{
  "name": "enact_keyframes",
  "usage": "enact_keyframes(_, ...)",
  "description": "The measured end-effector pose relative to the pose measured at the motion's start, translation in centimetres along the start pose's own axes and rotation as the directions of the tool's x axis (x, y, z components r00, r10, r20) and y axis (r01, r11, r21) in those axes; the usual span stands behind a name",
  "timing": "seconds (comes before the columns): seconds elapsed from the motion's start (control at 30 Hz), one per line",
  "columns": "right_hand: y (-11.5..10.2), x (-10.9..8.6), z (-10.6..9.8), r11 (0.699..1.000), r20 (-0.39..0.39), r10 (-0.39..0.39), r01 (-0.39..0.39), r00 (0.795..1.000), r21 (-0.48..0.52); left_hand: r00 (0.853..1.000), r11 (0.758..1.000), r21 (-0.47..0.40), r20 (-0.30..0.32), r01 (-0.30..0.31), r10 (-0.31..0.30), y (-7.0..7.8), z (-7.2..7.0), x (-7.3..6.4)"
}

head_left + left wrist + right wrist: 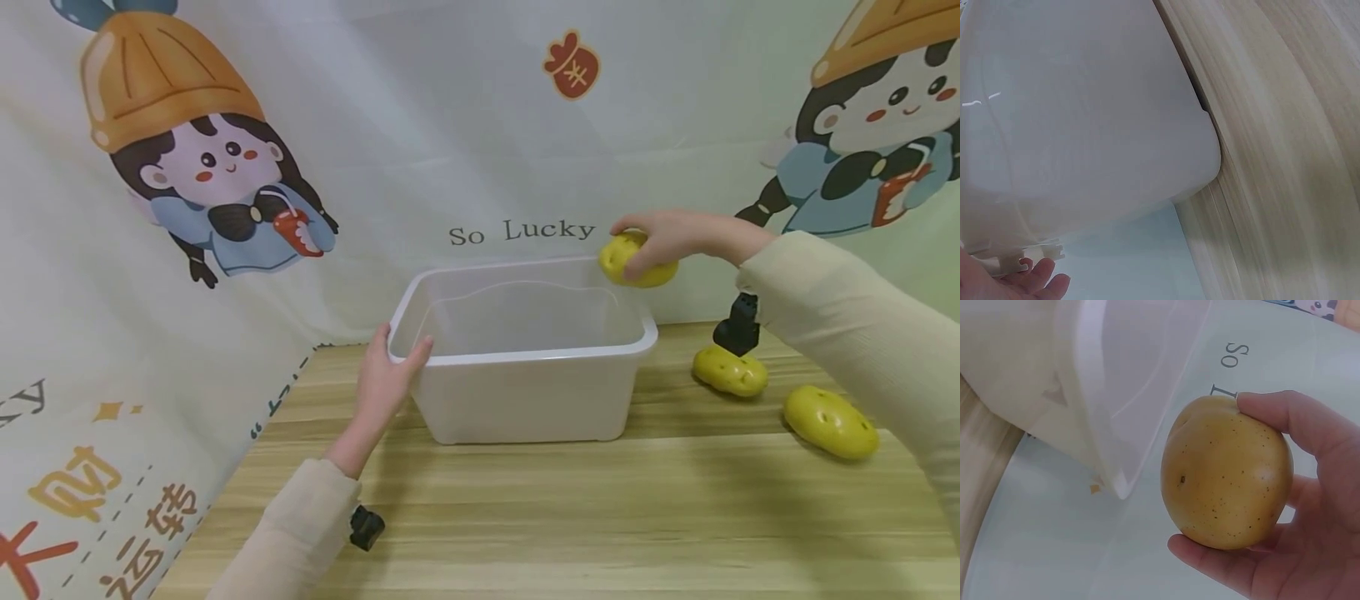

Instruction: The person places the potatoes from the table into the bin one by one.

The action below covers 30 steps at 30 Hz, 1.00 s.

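Note:
A white plastic bin (528,400) stands upright on the wooden table, its inside bare where it shows. My left hand (384,379) grips the bin's left front corner, thumb over the rim. The left wrist view shows fingertips (1044,275) at the rim, beside the bin's wall (1097,125). A yellow potato (654,275) with small dark specks is in my right hand (671,237), held between thumb and fingers. It overlaps the bin's right back corner in the head view. Seen from the right wrist, the potato (1229,475) is beside the bin's rim (1088,381).
Two more yellow potatoes lie on the table to the bin's right, one nearer potato (831,422) and one farther potato (729,372) below the black wrist camera (738,325). A printed cloth (375,125) hangs behind the bin and covers the left side.

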State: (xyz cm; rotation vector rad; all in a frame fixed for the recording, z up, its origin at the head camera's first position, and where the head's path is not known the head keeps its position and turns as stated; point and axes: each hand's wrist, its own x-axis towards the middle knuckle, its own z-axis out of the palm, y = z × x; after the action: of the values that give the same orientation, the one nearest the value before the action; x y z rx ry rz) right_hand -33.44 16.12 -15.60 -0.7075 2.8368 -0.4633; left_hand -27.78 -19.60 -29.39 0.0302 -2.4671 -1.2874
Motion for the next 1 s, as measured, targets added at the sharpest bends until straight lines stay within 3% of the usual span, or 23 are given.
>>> enact_keyframes(1.0,-3.0,3.5,0.3,1.000,0.044,-0.007,0.008,0.999,-0.003,1.000,0.999,-0.031,-0.006,0.012,-0.012,0.0,0.0,-0.1)
